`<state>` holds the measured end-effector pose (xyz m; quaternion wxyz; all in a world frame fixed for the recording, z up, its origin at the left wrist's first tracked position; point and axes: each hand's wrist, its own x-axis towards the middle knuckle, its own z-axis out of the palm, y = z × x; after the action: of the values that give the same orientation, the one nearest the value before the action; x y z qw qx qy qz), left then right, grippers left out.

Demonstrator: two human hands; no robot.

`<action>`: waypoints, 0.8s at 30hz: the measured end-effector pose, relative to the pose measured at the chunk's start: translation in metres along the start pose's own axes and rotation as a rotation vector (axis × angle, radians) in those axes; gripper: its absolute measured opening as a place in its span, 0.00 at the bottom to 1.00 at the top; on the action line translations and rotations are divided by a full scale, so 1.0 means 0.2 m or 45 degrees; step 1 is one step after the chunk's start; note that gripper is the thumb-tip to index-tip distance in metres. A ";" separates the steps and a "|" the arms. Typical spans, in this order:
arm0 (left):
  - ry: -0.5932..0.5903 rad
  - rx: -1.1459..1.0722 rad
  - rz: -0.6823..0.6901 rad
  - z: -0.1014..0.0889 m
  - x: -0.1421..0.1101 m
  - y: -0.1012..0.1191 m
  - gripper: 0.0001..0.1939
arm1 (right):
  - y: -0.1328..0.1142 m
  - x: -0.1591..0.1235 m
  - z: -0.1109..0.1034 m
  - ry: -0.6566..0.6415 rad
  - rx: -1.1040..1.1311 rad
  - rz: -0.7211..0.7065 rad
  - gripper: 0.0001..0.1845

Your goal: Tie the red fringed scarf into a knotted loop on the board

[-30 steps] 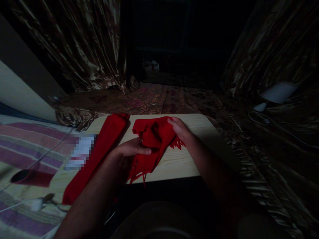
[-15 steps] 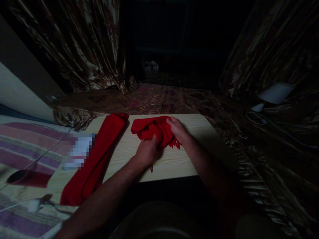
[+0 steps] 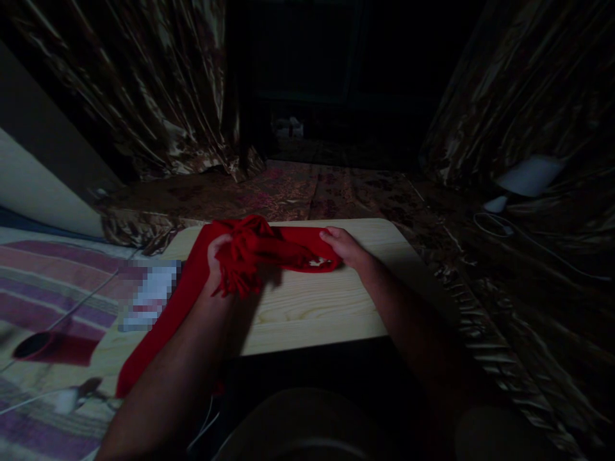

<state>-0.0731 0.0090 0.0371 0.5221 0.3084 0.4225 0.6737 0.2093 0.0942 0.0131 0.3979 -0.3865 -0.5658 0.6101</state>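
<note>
A red fringed scarf (image 3: 288, 243) stretches between my two hands over a light wooden table (image 3: 312, 314). My left hand (image 3: 218, 256) is closed on its bunched, tasselled part, and the scarf hides most of those fingers. At the other end of the span, my right hand (image 3: 341, 243) pinches the cloth with the thumb on top. A long folded length of red cloth (image 3: 158, 339) slants down the table's left side, partly behind my left forearm. Whether that length joins the held part, I cannot tell.
A blurred-out white item (image 3: 151, 294) lies at the table's left edge. Beyond it are a striped bedspread (image 3: 57, 269), a dark red cylinder (image 3: 57, 347) and white cables. A white lamp (image 3: 531, 174) stands at the right, with patterned curtains (image 3: 182, 96) behind.
My left hand has gathered the near fringed end and carried it left and up, over the long red length. My right hand has stayed nearly in place, keeping its grip.
</note>
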 end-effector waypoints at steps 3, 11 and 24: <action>-0.043 -0.106 -0.099 0.03 -0.02 0.02 0.13 | 0.01 -0.01 -0.01 -0.070 0.000 0.018 0.13; -0.491 0.271 -0.628 0.11 -0.10 0.08 0.18 | 0.02 -0.01 -0.02 -0.019 0.165 0.048 0.11; -0.272 0.514 -0.430 0.26 -0.23 -0.21 0.26 | -0.05 -0.07 0.04 -0.290 0.281 0.409 0.09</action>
<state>0.0015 -0.0179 0.0235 0.5965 0.4006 0.5361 0.4431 0.2080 0.0787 0.0238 0.2691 -0.3542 -0.4681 0.7635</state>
